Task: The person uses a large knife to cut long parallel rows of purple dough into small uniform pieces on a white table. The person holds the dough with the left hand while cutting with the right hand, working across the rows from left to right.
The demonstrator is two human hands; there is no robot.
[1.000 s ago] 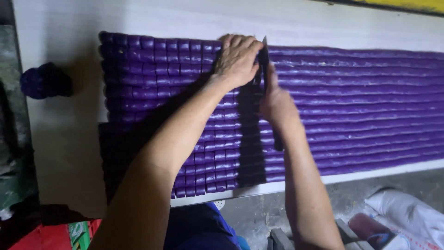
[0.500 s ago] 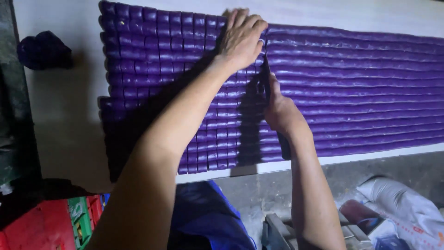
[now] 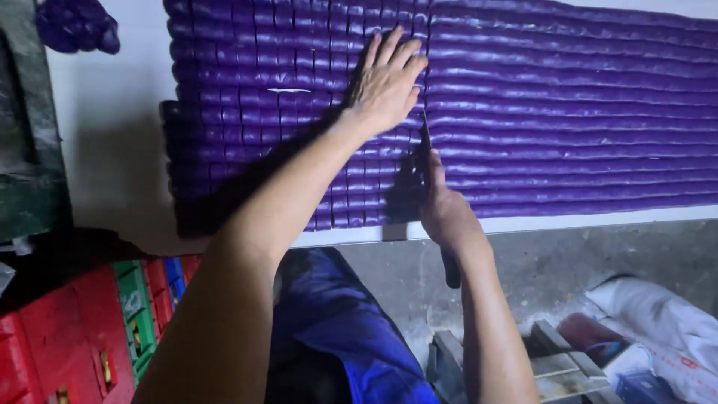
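Long purple dough-like ropes [image 3: 568, 112] lie side by side on a white table [image 3: 112, 135]. Left of the cut line they are chopped into small purple blocks [image 3: 254, 97]. My left hand [image 3: 385, 82] lies flat, fingers apart, pressing on the cut blocks at the boundary. My right hand [image 3: 445, 213] grips a knife [image 3: 425, 146] whose thin blade stands across the ropes just right of my left hand; its dark handle end [image 3: 451, 271] sticks out below my wrist, near the table's front edge.
A loose purple lump [image 3: 75, 26] sits at the table's far left. Red and green crates [image 3: 97, 322] stand on the floor at lower left. White sacks [image 3: 658, 322] and a wooden stool [image 3: 553, 359] lie at lower right. My blue trousers [image 3: 336, 329] show below the table edge.
My right hand with the knife has drawn back toward the table's front edge, cutting down across the ropes. My left hand stays pressed on the cut blocks. The view shifted downward.
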